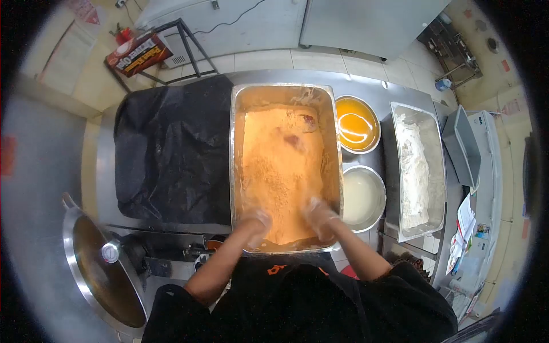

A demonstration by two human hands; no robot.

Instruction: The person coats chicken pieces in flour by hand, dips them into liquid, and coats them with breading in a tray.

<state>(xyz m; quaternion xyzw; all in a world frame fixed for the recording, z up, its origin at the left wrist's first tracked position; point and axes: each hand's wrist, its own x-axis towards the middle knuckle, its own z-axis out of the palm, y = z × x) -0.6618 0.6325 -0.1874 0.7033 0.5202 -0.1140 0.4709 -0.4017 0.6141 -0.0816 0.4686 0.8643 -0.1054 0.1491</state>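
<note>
A deep steel tray (235, 143) stands in the middle of the counter, filled with orange powder (280, 166). Darker reddish patches show in the powder near the tray's far right part. Both hands are blurred and seem to wear clear gloves. My left hand (256, 223) is at the near left corner of the tray, at the edge of the powder. Near the right wall, my right hand (321, 218) touches or hovers just over the powder. The fingers of both hands are smeared by motion, so what they hold, if anything, cannot be made out.
Right of the tray are a bowl of orange liquid (357, 124), a bowl of pale liquid (361, 199) and a steel tray of white powder (414, 171). Black cloth (171, 154) covers the left side. A large round pan (103, 268) sits at the lower left.
</note>
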